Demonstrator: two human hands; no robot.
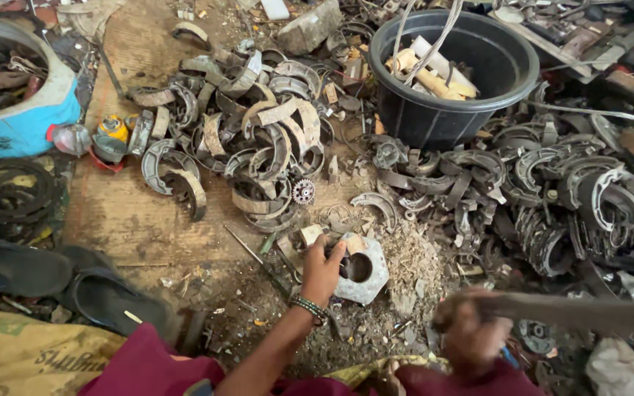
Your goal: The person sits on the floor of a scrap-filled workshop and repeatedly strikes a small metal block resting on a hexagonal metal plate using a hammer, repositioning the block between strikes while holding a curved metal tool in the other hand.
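My left hand [322,270], with a beaded band at the wrist, rests on a flat hexagonal metal block [365,282] with a round hole in its middle; the fingers press a dark curved piece against the block's left side. My right hand [469,330] is blurred by motion and grips the handle of a long dark tool [581,312] that stretches to the right. Crumbled lining debris [414,258] lies right of the block.
Heaps of worn curved brake shoes [258,132] cover the floor ahead and another pile [574,198] lies right. A black tub [453,73] stands behind. A blue container [16,117] sits far left, black sandals [53,279] near left, a small gear [303,191] ahead.
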